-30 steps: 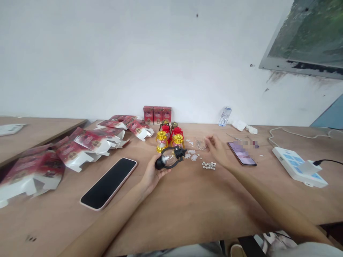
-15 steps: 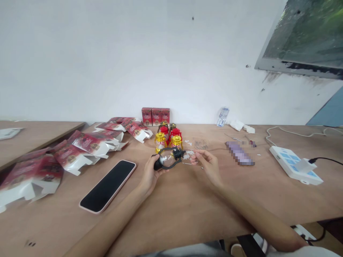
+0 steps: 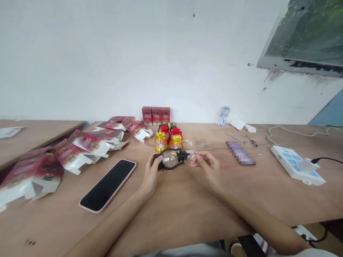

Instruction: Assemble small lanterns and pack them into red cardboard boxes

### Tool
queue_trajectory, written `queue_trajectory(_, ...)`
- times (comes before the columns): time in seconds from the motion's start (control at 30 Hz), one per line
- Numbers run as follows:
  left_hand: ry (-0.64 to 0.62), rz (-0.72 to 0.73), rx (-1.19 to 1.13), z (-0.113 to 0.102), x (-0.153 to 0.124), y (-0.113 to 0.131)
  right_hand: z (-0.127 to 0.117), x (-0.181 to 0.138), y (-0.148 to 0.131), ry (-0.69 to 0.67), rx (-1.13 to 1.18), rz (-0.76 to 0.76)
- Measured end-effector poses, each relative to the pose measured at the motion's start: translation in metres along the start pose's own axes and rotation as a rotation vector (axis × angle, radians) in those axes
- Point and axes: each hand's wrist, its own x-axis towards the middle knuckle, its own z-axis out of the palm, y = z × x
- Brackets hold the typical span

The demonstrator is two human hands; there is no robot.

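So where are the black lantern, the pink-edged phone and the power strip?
Black lantern (image 3: 169,159), head view: clear globe.
Pink-edged phone (image 3: 108,186), head view: middle of screen.
Power strip (image 3: 291,164), head view: top face.

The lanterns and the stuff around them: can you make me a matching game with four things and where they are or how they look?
1. black lantern
2. three red boxes
3. pink-edged phone
4. white power strip

A. upright by the wall
B. on the right side, with a black cable
C. in the left hand
D. lying flat, screen dark

Pairs: 1-C, 2-A, 3-D, 4-B
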Motion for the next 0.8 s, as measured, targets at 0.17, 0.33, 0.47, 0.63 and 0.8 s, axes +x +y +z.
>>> queue_trajectory(0.17, 0.033, 0.141, 0.181, -0.003, 0.003, -0.002, 0.003, -0.005, -0.003, -0.009, -0.049, -0.056)
queue_trajectory(0.33, 0.048, 0.3, 0.382, 0.0, 0.0, 0.003, 0.002, -0.013, 0.001, -0.101, -0.169, -0.125)
queue_trajectory(0.47, 0.034, 0.351, 0.464, 0.0, -0.003, 0.004, -0.001, -0.017, 0.008, -0.19, -0.224, -0.202)
queue_trajectory(0.63, -0.046, 0.435, 0.52, -0.005, -0.004, 0.002, -0.003, -0.017, 0.009, -0.197, -0.166, -0.238)
queue_trajectory(0.8, -0.077, 0.497, 0.576, -0.007, -0.005, -0.001, -0.003, -0.018, 0.008, -0.243, -0.146, -0.267)
